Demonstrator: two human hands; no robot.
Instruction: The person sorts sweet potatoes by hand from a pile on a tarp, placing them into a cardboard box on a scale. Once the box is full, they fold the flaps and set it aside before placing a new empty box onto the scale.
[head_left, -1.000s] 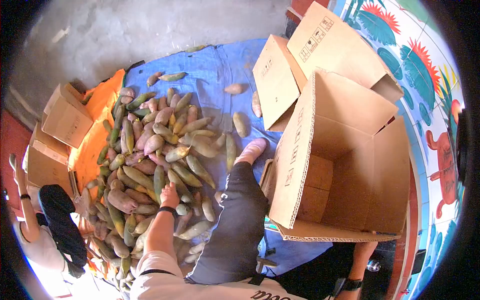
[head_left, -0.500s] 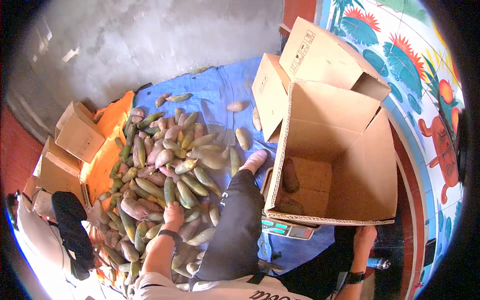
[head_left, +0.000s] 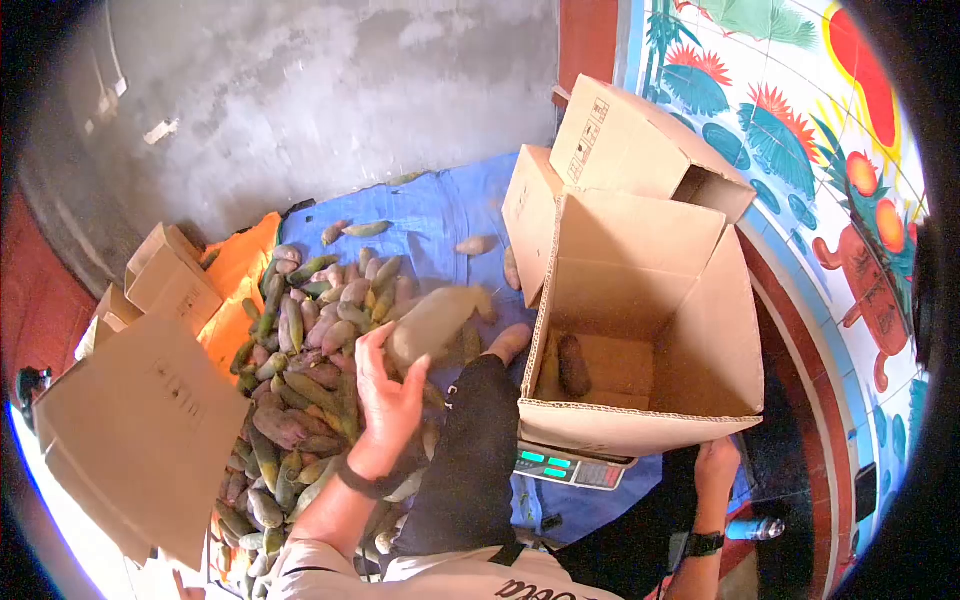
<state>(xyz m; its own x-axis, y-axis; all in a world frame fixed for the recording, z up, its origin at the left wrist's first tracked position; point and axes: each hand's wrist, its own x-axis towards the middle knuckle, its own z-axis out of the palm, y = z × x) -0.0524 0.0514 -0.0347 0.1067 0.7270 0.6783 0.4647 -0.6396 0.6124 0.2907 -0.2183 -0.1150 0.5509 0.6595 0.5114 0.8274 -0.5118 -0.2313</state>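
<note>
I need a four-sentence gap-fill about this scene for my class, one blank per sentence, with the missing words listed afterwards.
1. Of the left hand and the right hand, the ____ is nearer the pale, blurred vegetable.
2. Below the near edge of the large open box, the digital scale has displays glowing ____.
3. An orange sheet and a ____ sheet show around the heaped vegetables.
4. The painted wall is on the picture's ____ side.

Missing words: left; green; blue; right.

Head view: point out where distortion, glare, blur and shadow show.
Head view: the painted tile wall bows at right; glare whitens the lower left; the long, pale-green vegetable at the left hand smears; shadow darkens inside the large open brown cardboard box.
</note>
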